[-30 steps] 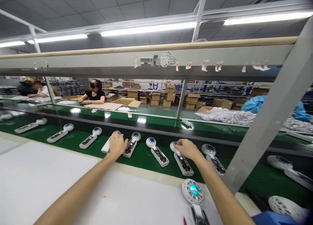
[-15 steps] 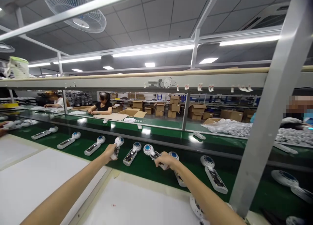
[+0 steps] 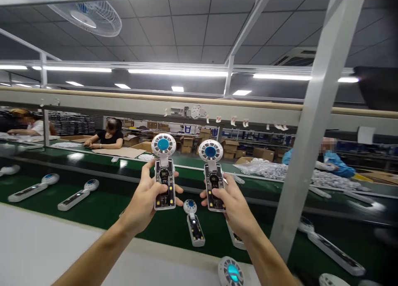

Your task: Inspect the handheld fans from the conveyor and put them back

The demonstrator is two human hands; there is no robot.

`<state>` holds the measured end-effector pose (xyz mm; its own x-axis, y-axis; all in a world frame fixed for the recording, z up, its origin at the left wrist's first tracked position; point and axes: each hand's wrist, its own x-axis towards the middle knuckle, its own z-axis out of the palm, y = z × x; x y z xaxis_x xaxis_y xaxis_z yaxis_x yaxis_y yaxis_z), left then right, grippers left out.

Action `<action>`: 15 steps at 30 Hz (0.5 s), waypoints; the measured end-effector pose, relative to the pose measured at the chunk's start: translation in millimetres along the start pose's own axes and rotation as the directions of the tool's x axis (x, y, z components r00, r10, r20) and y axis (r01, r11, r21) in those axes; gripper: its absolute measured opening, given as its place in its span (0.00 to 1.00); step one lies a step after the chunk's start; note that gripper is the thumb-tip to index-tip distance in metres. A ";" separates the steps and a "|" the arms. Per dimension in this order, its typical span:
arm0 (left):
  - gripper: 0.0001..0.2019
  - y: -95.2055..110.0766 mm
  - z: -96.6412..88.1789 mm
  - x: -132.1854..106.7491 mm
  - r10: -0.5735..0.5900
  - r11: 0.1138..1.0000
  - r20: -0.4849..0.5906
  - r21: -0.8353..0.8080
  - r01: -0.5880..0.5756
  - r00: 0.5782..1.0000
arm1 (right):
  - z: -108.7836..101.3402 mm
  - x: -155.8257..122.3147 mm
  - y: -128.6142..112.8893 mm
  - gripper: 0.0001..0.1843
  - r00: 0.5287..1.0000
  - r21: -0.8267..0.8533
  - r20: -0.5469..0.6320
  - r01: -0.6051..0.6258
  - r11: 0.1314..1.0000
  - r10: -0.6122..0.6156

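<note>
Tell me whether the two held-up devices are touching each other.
Apart. The head view shows a clear gap, along their whole length, between the left-hand device and the right-hand device.

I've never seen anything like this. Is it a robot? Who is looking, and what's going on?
No robot here: a person works bare-handed. The pictures come from one camera worn on that person's head, facing forward and down, so the forearms reach in from below. The left grip holds a device; the right grip holds a second device much like it. Both are roughly upright, round end uppermost, with dark inner parts showing. More devices lie on the green surface. Beyond it are other people.
</note>
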<state>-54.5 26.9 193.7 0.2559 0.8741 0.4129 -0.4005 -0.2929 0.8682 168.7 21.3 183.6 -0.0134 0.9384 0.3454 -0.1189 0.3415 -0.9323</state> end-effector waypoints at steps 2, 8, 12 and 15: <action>0.37 4.0 14.5 -1.4 0.058 0.998 0.074 -0.016 -0.057 0.996 | 0.8 -7.5 -7.1 0.31 0.994 -0.008 -0.041 0.101 0.995 -0.101; 0.36 0.2 33.5 -3.8 0.112 0.993 0.112 -0.050 -0.107 0.987 | 1.9 -24.2 -24.7 0.35 0.993 0.042 0.025 0.114 0.993 -0.116; 0.37 -6.7 29.9 -2.4 0.084 0.996 0.125 -0.046 -0.079 0.989 | 1.6 -26.8 -27.9 0.37 0.995 0.062 0.052 0.086 0.994 -0.089; 0.37 -8.0 26.9 -0.5 0.081 0.996 0.143 -0.059 -0.073 0.986 | 0.8 -23.8 -24.0 0.39 0.991 0.049 0.066 0.115 0.992 -0.118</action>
<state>-27.8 18.3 194.0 0.3461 0.7829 0.5170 -0.4697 -0.3324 0.8179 171.0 -9.3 197.9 -0.0650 0.8857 0.4598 -0.1685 0.4444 -0.8798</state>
